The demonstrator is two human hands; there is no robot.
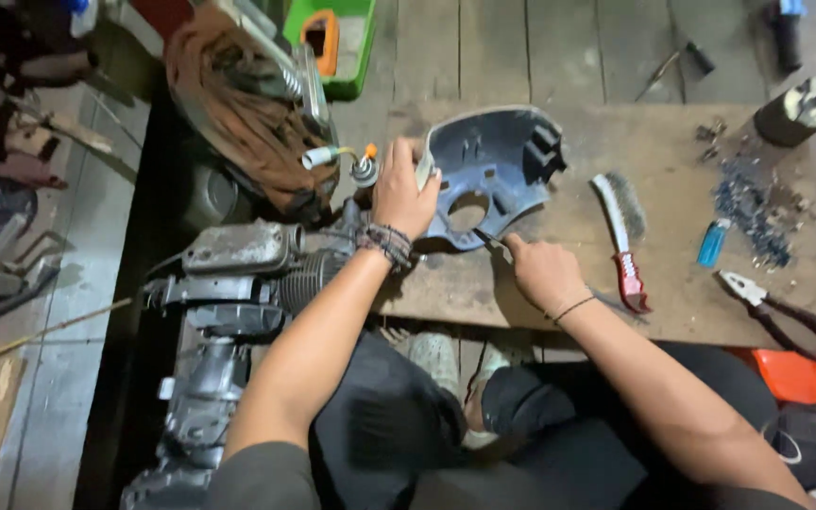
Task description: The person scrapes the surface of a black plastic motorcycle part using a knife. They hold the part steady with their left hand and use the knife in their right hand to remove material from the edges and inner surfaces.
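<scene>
Left hand [405, 194] gripping plastic cover [495, 161], right hand [542, 272] pinching tool [491, 244]

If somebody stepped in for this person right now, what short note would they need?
Left hand: grips the top edge of the dark plastic cover, holding it tilted on the board.
Right hand: holds a thin tool, tip at the cover's lower edge.
Nearby on the board: wire brush, blue lighter, pliers, small scraps. An engine sits to the left.
Done: cannot tell.
Left: work at the cover's edge appears unfinished.
</scene>
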